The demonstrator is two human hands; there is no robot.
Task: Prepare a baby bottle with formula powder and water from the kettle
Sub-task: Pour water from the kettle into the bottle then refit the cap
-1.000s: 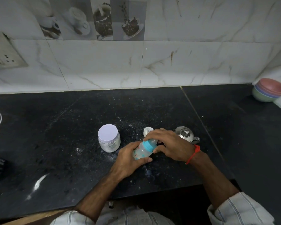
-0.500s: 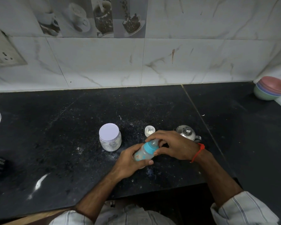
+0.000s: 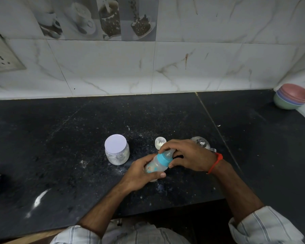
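You have the one baby bottle (image 3: pixel 156 165) tilted just above the black counter (image 3: pixel 60 155), its top pointing to 1 o'clock. Your left hand (image 3: pixel 141 173) wraps its fingers round the bottle's body; your right hand (image 3: pixel 188 155) pinches the teat and blue collar (image 3: pixel 163 159). At 10 o'clock stands one lidded powder jar (image 3: pixel 117 149), at 12 one small white cap (image 3: pixel 160 142), at 2 one steel kettle (image 3: pixel 201 143), partly hidden. Four stacked bowls (image 3: pixel 291 99) sit far off at 2 o'clock
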